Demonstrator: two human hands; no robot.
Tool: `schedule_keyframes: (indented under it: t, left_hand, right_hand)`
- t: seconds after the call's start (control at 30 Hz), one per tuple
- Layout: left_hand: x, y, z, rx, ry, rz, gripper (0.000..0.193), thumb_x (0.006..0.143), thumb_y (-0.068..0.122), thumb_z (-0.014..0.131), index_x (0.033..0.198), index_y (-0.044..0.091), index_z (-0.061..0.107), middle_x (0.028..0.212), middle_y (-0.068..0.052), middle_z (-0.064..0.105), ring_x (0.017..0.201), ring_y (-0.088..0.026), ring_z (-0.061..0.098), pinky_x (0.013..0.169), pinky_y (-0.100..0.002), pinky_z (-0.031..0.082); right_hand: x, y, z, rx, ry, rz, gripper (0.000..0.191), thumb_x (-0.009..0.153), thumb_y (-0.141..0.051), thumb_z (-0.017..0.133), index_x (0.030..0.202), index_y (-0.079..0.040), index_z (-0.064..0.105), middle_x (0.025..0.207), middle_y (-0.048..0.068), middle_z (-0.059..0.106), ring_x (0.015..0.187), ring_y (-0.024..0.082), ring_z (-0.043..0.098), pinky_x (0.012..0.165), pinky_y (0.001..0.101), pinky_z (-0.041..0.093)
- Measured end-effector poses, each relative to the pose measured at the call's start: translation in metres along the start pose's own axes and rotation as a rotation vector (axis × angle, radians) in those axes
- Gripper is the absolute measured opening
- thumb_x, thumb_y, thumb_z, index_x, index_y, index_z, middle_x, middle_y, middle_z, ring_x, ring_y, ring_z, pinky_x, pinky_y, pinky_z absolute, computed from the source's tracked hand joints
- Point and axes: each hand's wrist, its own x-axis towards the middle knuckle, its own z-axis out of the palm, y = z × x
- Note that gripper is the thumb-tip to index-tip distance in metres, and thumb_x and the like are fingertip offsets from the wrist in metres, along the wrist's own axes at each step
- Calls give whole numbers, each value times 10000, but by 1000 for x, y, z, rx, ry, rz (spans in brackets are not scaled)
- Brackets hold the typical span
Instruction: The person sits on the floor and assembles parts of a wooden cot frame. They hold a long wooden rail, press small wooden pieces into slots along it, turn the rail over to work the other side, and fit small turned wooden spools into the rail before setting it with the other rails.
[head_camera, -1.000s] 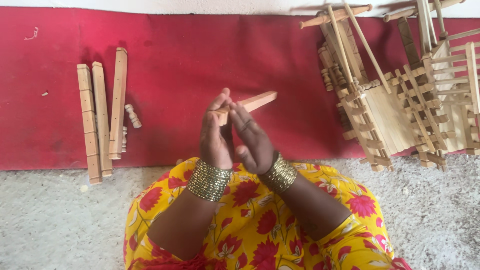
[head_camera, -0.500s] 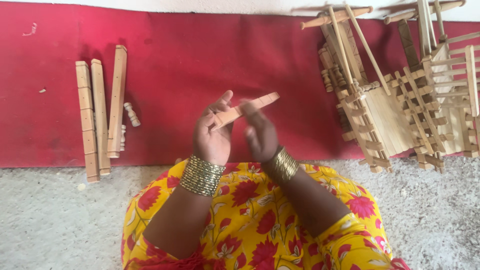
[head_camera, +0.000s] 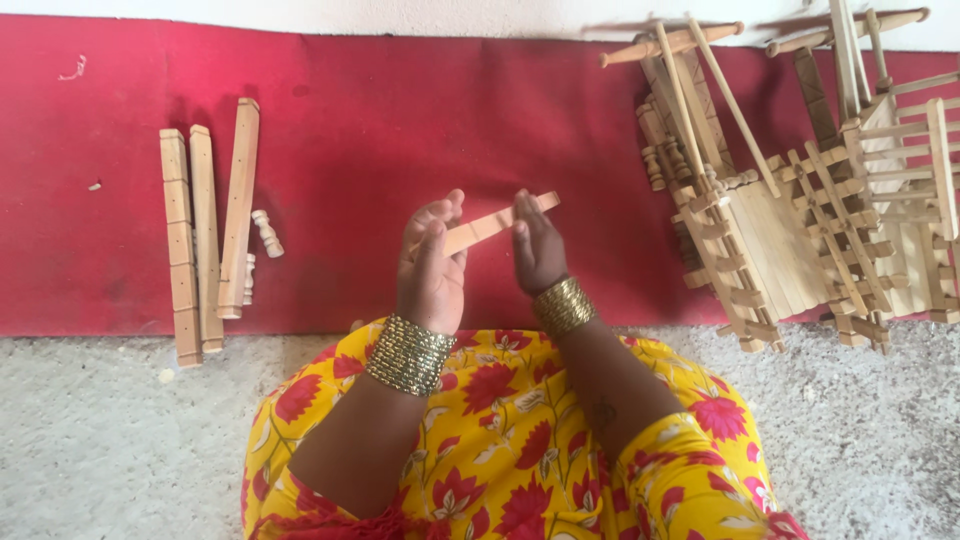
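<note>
Held a flat pale wooden slat (head_camera: 497, 223) between left hand (head_camera: 430, 272) and right hand (head_camera: 538, 252), above the red mat (head_camera: 400, 130). Finished slatted wooden frames (head_camera: 800, 220) stacked at right (several, overlapping); three long drilled wooden bars (head_camera: 205, 225) left unused.

Red mat (head_camera: 400, 130), yellow floral cloth (head_camera: 500, 440)

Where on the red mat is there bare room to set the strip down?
The widest bare patch of the red mat lies between the loose slats on the left and the slatted wooden frames on the right, beyond the left hand and right hand holding the wooden strip. The right end is crowded.
</note>
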Motion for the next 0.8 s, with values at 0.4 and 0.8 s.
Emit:
schedule_keyframes:
  t: [0.4, 0.8]
  left_hand:
    - [0, 11, 3, 4, 21, -62, 551, 1023, 494, 536, 1422, 119, 478, 1434, -69, 544, 1291, -213, 494, 1132, -446, 400]
    - [14, -31, -29, 579, -152, 292, 737, 932, 502, 744, 1479, 142, 405, 1454, -68, 466, 1362, -188, 462, 1206, -403, 388]
  right_hand:
    - [-26, -80, -11, 164, -127, -361, 755, 1091, -514, 330, 1525, 101, 396, 1614, 300, 392, 1547, 441, 369, 1291, 482, 303]
    - [-31, -77, -6, 242, -87, -356, 722, 1110, -494, 325, 1528, 92, 375, 1558, 309, 452, 1499, 459, 442, 1245, 488, 383]
